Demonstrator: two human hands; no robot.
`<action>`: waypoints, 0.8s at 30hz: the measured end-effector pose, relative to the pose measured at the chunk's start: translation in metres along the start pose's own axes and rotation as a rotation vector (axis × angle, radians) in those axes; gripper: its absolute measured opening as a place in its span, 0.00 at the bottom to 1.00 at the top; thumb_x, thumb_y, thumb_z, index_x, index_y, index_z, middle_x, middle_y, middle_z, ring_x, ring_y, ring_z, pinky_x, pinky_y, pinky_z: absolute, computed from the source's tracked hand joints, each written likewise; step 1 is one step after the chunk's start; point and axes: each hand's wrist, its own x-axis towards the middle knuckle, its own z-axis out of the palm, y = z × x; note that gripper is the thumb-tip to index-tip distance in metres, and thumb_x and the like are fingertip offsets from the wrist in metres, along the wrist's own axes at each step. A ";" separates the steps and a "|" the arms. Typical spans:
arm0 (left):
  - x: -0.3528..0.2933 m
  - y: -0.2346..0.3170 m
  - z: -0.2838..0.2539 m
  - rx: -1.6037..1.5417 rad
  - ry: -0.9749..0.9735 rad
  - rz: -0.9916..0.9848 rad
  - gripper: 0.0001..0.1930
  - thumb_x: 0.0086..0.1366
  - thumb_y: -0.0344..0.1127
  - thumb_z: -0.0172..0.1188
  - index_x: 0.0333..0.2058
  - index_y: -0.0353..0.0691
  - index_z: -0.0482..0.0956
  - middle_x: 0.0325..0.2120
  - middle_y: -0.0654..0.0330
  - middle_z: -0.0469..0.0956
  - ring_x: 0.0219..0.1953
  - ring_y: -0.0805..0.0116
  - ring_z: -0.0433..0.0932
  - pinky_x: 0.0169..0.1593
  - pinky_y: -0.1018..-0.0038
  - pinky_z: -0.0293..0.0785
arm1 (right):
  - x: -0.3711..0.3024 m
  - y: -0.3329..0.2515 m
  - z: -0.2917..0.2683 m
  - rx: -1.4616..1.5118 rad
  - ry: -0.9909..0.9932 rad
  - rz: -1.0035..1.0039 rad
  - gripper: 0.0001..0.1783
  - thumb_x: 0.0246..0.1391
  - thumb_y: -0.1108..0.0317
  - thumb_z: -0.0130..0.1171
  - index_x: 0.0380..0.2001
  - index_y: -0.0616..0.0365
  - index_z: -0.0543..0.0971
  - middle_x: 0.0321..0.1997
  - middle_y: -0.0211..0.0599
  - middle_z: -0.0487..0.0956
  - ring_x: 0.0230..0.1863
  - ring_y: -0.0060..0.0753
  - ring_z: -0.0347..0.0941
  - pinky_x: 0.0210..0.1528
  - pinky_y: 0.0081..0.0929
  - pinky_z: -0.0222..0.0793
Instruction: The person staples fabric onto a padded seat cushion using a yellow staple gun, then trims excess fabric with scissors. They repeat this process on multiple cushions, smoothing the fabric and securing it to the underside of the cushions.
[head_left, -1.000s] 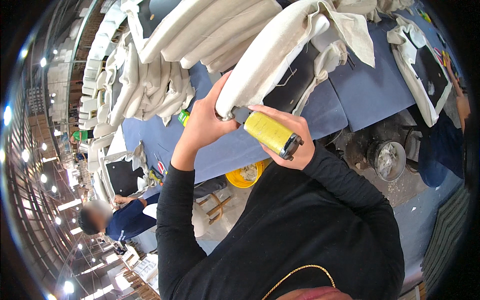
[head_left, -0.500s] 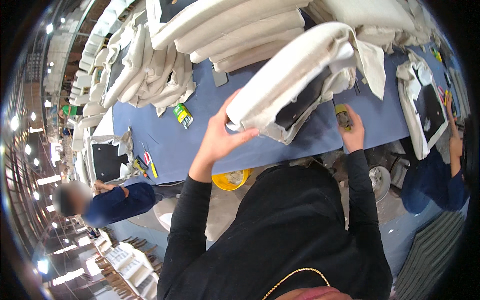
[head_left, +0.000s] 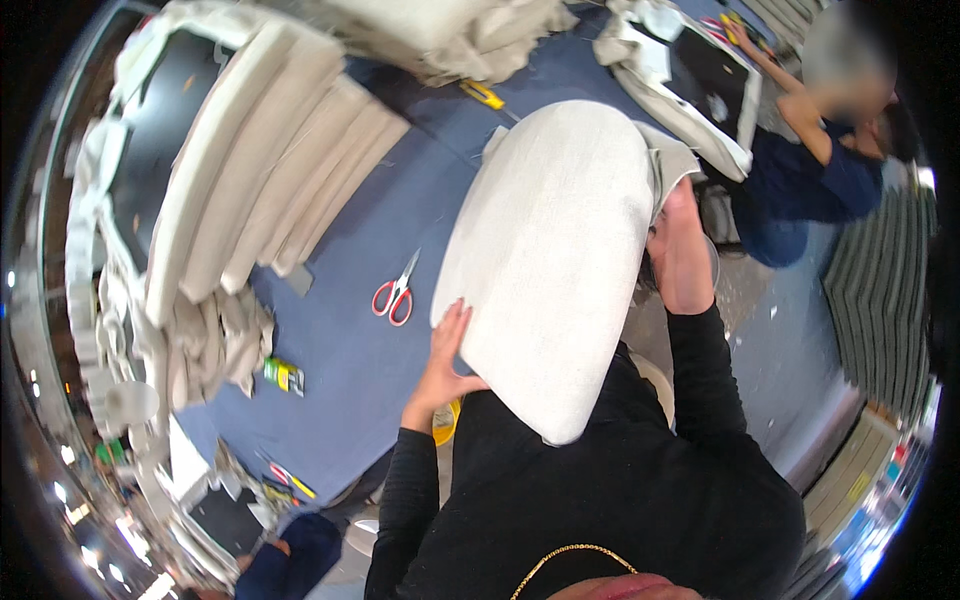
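A cream fabric-covered seat cushion (head_left: 560, 250) is tilted up in front of me, its smooth rounded face showing. My left hand (head_left: 440, 370) grips its lower left edge, fingertips on the fabric and thumb along the rim. At the right side, my right hand (head_left: 683, 250) is smeared by motion, beside a loose flap of cloth (head_left: 672, 160). Its fingers are partly hidden, so whether it holds anything does not show. Red-handled scissors (head_left: 394, 298) lie on the blue tabletop (head_left: 340, 360), left of the cushion.
Stacked covered cushions (head_left: 260, 160) fill the table's left side. A green and yellow packet (head_left: 284, 376) lies near them, and a yellow utility knife (head_left: 482, 95) lies beyond the cushion. A co-worker (head_left: 800, 180) at right is beside another cushion (head_left: 690, 80); another person (head_left: 290, 560) is lower left.
The cushion has turned so its smooth face shows, and it is nearer my body. My right hand has come to its right side; the small object by that hand is out of sight. The view has swung.
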 end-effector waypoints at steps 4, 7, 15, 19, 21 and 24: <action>0.062 -0.084 -0.016 -0.261 0.070 -0.265 0.49 0.73 0.64 0.63 0.80 0.37 0.59 0.80 0.47 0.60 0.82 0.53 0.56 0.82 0.60 0.51 | -0.004 0.006 -0.035 -0.223 0.116 0.183 0.55 0.65 0.56 0.71 0.85 0.57 0.51 0.85 0.46 0.58 0.84 0.42 0.56 0.84 0.38 0.49; 0.114 -0.104 -0.023 -0.318 0.120 -0.580 0.47 0.78 0.66 0.57 0.78 0.31 0.63 0.75 0.45 0.69 0.76 0.54 0.68 0.78 0.63 0.60 | 0.004 0.012 -0.035 -0.152 0.142 0.175 0.60 0.60 0.55 0.75 0.84 0.57 0.51 0.83 0.47 0.60 0.83 0.44 0.57 0.83 0.39 0.52; 0.108 -0.130 0.041 -0.731 0.309 -0.628 0.45 0.78 0.67 0.58 0.64 0.19 0.72 0.60 0.41 0.82 0.55 0.53 0.85 0.60 0.60 0.81 | 0.083 0.024 -0.079 -0.239 -0.083 0.052 0.49 0.64 0.58 0.73 0.80 0.63 0.60 0.72 0.46 0.75 0.70 0.34 0.73 0.71 0.32 0.69; 0.072 -0.090 0.095 -0.352 0.471 -0.577 0.49 0.75 0.62 0.66 0.70 0.18 0.61 0.65 0.33 0.74 0.68 0.46 0.75 0.72 0.58 0.70 | 0.147 0.080 -0.130 -1.095 -0.260 0.056 0.48 0.66 0.34 0.68 0.69 0.66 0.70 0.70 0.54 0.75 0.73 0.48 0.70 0.75 0.40 0.65; 0.070 -0.107 0.106 0.060 0.363 -0.389 0.55 0.71 0.63 0.70 0.72 0.17 0.56 0.71 0.30 0.65 0.75 0.40 0.64 0.77 0.54 0.60 | 0.159 0.118 -0.172 -0.856 -0.270 0.150 0.58 0.67 0.29 0.64 0.79 0.67 0.60 0.81 0.54 0.67 0.81 0.49 0.62 0.81 0.37 0.57; 0.078 -0.078 0.096 0.380 0.221 -0.334 0.65 0.64 0.63 0.76 0.80 0.27 0.45 0.80 0.29 0.43 0.82 0.29 0.41 0.82 0.42 0.42 | 0.154 0.149 -0.199 -0.605 -0.192 0.186 0.55 0.72 0.31 0.56 0.84 0.60 0.54 0.86 0.47 0.60 0.85 0.43 0.56 0.84 0.35 0.51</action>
